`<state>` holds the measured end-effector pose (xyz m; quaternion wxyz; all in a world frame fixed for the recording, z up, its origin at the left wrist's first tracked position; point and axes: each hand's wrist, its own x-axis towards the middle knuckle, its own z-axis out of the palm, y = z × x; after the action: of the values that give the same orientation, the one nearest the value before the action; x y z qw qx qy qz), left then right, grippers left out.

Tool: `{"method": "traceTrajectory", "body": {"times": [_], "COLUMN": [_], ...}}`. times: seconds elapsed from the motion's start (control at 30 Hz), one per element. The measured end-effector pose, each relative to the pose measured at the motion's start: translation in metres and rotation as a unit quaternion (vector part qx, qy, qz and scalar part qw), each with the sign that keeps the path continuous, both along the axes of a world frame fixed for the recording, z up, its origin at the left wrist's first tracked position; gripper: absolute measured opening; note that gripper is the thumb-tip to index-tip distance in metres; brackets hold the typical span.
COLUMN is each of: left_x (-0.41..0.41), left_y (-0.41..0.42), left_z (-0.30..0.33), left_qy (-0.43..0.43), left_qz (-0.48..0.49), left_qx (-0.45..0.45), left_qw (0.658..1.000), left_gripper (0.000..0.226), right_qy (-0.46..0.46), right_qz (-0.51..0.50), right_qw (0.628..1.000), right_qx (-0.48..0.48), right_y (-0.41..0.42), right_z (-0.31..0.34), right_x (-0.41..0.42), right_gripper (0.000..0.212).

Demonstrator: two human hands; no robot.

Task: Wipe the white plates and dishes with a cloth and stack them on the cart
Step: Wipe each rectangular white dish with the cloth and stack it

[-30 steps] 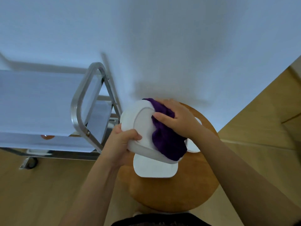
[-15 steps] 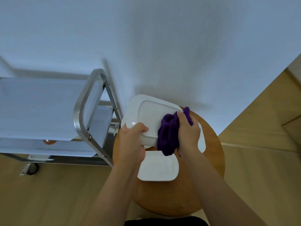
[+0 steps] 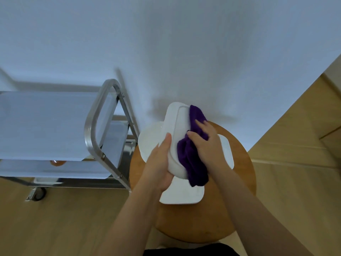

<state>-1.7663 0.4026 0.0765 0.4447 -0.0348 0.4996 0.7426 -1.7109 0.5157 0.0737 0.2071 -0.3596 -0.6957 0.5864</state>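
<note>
purple cloth [image 3: 192,156] in right hand's [image 3: 208,145] grip; left hand [image 3: 160,163] grips dish [image 3: 176,130]

pale wall [image 3: 184,43], seemingly wooden floor [image 3: 55,218]

- The held white dish [image 3: 176,137] has tipped up steeper, nearly on edge
- The purple cloth [image 3: 191,156] under the right hand [image 3: 208,145] now spans its right side

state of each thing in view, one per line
held dish: tilted on edge, off the stool
purple cloth: pressed against held dish
left hand: grips held dish
right hand: presses cloth
square plate: flat on stool
cart: top shelf bare
</note>
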Motion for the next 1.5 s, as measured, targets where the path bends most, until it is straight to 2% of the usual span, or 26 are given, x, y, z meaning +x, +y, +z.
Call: {"method": "traceTrajectory", "body": {"times": [0.07, 0.17, 0.27, 0.43, 0.53, 0.6, 0.67, 0.73, 0.77, 0.83, 0.9, 0.97, 1.07, 1.23, 1.3, 1.37, 1.43, 1.47, 1.5], "left_x": [0.005, 0.002, -0.004, -0.013, -0.013, -0.012, -0.005, 0.008, 0.017, 0.037, 0.052, 0.06, 0.07, 0.089, 0.089, 0.081, 0.067, 0.059, 0.051], "left_y": [0.008, 0.003, 0.0, 0.002, 0.001, 0.004, 0.014, 0.028, 0.037, 0.057, 0.077, 0.092, 0.112, 0.14, 0.152, 0.16, 0.163, 0.162, 0.161], "left_z": [-0.005, -0.014, -0.016, -0.021, -0.026, -0.032, -0.037, -0.042, -0.045, -0.055, -0.067, -0.079, -0.094, -0.127, -0.138, -0.148, -0.158, -0.163, -0.168], "left_qy": [0.017, -0.03, -0.062, -0.06, -0.043, 0.01, 0.095, 0.19, 0.234, 0.334, 0.416, 0.456, 0.479, 0.518, 0.486, 0.427, 0.384, 0.372, 0.359], "left_qz": [0.028, 0.051, 0.053, 0.065, 0.049, 0.041, 0.003, -0.065, -0.099, -0.187, -0.26, -0.3, -0.333, -0.395, -0.435, -0.429, -0.321, -0.258, -0.22], "left_qx": [-0.035, -0.01, 0.006, -0.047, -0.06, -0.079, -0.156, -0.252, -0.277, -0.289, -0.333, -0.368, -0.36, -0.36, -0.346, -0.35, -0.388, -0.42, -0.456], "left_qw": [0.999, 0.998, 0.997, 0.995, 0.996, 0.996, 0.983, 0.947, 0.927, 0.877, 0.805, 0.753, 0.728, 0.668, 0.675, 0.715, 0.774, 0.786, 0.784], "left_gripper": [0.035, 0.034, 0.042, 0.045, 0.045, 0.043, 0.04, 0.028, 0.02, 0.02, 0.029, 0.041, 0.044, 0.052, 0.058, 0.066, 0.064, 0.06, 0.057], "right_qy": [0.008, 0.007, 0.013, 0.037, -0.034, -0.119, -0.136, -0.091, -0.08, -0.082, -0.124, -0.153, -0.178, -0.23, -0.242, -0.248, -0.242, -0.238, -0.236], "right_qz": [0.025, 0.052, 0.091, 0.147, 0.18, 0.122, -0.006, -0.103, -0.11, -0.071, -0.03, -0.017, 0.004, 0.045, 0.064, 0.079, 0.103, 0.117, 0.128], "right_qw": [0.998, 0.991, 0.989, 0.978, 0.971, 0.978, 0.991, 0.979, 0.969, 0.955, 0.946, 0.933, 0.917, 0.924, 0.928, 0.925, 0.922, 0.92, 0.918], "right_qx": [0.058, 0.122, 0.114, 0.144, 0.153, 0.116, -0.008, -0.154, -0.207, -0.277, -0.297, -0.325, -0.358, -0.301, -0.278, -0.276, -0.284, -0.288, -0.293], "right_y": [-0.019, -0.041, -0.054, -0.054, -0.026, -0.002, 0.019, 0.036, 0.044, 0.055, 0.065, 0.082, 0.113, 0.151, 0.169, 0.188, 0.207, 0.216, 0.223], "right_z": [-0.003, -0.007, -0.015, -0.039, -0.062, -0.077, -0.081, -0.075, -0.072, -0.069, -0.068, -0.072, -0.084, -0.115, -0.132, -0.145, -0.154, -0.158, -0.162], "right_x": [-0.004, 0.0, 0.01, 0.039, 0.061, 0.071, 0.071, 0.065, 0.06, 0.053, 0.053, 0.059, 0.072, 0.084, 0.088, 0.09, 0.089, 0.087, 0.085], "right_gripper": [0.042, 0.038, 0.038, 0.037, 0.032, 0.024, 0.017, 0.008, 0.009, 0.025, 0.04, 0.045, 0.038, 0.025, 0.012, 0.005, 0.015, 0.018, 0.018]}}
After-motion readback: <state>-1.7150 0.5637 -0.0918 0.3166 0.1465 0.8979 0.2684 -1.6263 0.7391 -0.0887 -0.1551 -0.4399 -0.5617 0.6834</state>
